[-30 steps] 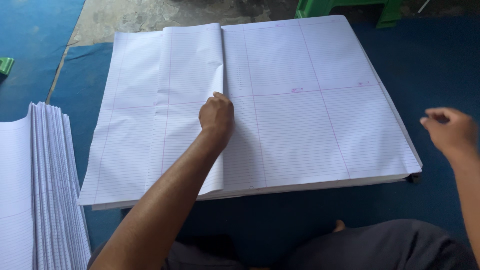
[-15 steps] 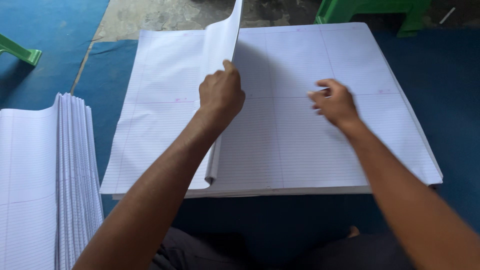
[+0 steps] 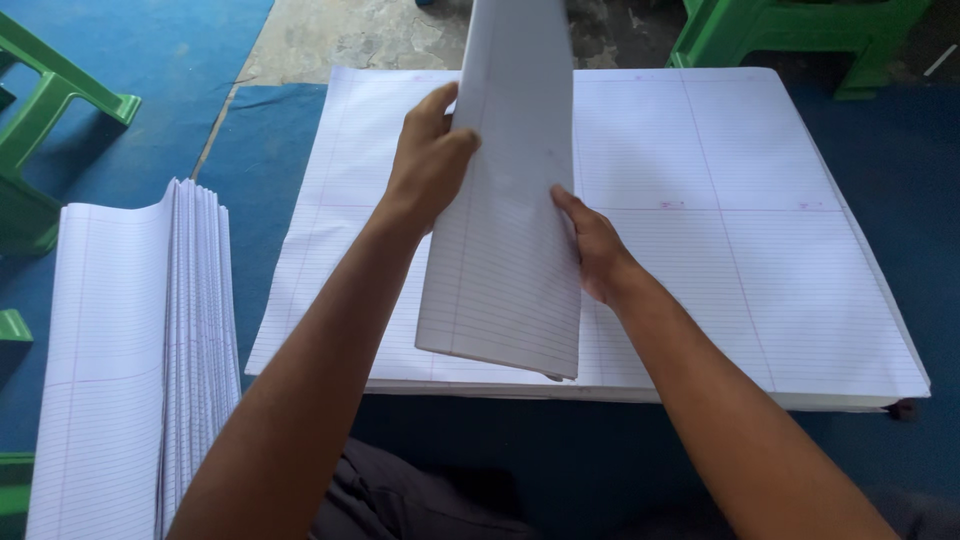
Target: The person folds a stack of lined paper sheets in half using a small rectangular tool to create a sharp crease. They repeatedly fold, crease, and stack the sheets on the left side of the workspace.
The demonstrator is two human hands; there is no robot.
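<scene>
Far left: a green plastic stool is seen on the blue floor mat, only partly in frame at the left edge.
Folded pile: a tall pile of folded white ruled paper sheets is stacked at the lower left of the blue floor mat, with the folded edges fanned upward along its right side.
Left hand: the left hand is closed around the left edge of a folded white ruled paper sheet, with the thumb laid on the near face and the fingers wrapped behind it.
Held sheet: the folded white ruled paper sheet is held up, nearly upright and tilted a little, above the middle of the flat stack; its lower edge hangs just over the stack's near edge, and its top runs out of the frame.
Right hand: the right hand is pressed against the right edge of the held sheet, fingers stretched flat along it.
Flat stack: a large flat stack of unfolded white ruled paper sheets with faint pink margin lines is spread over the blue floor mat, its near edge facing the person's lap.
Far right: a second green plastic stool is seen past the far right corner of the flat stack.
</scene>
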